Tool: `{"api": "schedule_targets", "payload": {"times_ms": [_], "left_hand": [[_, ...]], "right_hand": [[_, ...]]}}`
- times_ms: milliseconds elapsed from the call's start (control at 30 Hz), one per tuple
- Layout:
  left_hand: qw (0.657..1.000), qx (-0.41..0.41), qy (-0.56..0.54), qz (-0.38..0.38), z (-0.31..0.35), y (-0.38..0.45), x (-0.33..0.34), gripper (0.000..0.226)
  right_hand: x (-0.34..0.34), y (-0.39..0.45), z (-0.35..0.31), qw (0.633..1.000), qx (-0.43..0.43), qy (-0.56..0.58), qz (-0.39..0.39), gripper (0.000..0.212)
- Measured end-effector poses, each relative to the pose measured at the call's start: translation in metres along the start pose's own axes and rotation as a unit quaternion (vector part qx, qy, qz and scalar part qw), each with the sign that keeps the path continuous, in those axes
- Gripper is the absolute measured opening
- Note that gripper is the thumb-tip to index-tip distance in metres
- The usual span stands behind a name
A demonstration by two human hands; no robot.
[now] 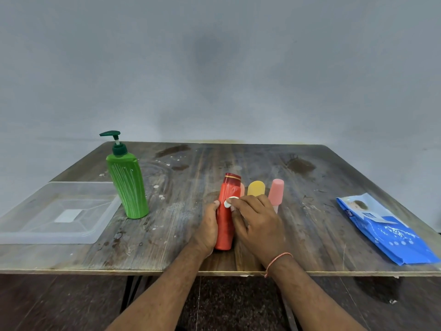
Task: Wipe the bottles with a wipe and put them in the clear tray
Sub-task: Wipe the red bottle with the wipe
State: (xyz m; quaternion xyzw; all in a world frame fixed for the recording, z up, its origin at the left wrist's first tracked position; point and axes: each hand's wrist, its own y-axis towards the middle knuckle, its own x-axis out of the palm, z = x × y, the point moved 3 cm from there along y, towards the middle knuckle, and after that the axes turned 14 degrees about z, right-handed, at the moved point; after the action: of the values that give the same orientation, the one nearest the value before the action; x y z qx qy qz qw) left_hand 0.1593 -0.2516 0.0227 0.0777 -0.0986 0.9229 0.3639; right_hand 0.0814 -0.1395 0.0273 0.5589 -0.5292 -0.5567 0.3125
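A red bottle with a dark red cap stands near the table's front edge. My left hand grips its left side. My right hand pinches a small white wipe against the bottle's front. Behind my right hand stand a yellow bottle and a pink bottle, both partly hidden; a pale one peeks out behind the red cap. A green pump bottle stands at the left, beside the clear tray, which holds no bottles.
A blue pack of wipes lies at the right edge of the wooden table. The table backs onto a grey wall. Its front edge runs just under my wrists.
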Motion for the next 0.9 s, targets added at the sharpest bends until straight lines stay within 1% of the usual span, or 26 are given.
{"api": "schedule_targets", "payload": {"times_ms": [100,267,433,600,800,900], "left_hand": [[1.000,0.003,-0.008,-0.006,0.000,0.001,0.000,0.051],[1.000,0.007,-0.016,-0.001,-0.002,0.003,0.000,0.051],[1.000,0.016,-0.006,-0.007,-0.002,0.003,-0.001,0.053],[0.999,0.035,0.019,0.008,-0.003,0.005,-0.002,0.054],[1.000,0.022,-0.002,-0.002,-0.007,0.009,-0.002,0.053],[1.000,0.026,0.013,-0.003,-0.007,0.009,-0.002,0.055]], "right_hand": [[-0.004,0.001,0.002,1.000,-0.019,-0.002,0.000,0.019],[-0.001,0.009,0.000,1.000,-0.007,-0.020,0.011,0.018],[-0.002,0.006,-0.007,0.998,-0.057,-0.015,-0.020,0.018],[-0.003,0.010,-0.004,0.999,-0.032,-0.040,0.004,0.018],[0.001,0.013,-0.011,0.997,-0.055,-0.027,-0.038,0.018],[-0.004,0.014,-0.009,0.997,-0.054,-0.044,-0.030,0.015]]}}
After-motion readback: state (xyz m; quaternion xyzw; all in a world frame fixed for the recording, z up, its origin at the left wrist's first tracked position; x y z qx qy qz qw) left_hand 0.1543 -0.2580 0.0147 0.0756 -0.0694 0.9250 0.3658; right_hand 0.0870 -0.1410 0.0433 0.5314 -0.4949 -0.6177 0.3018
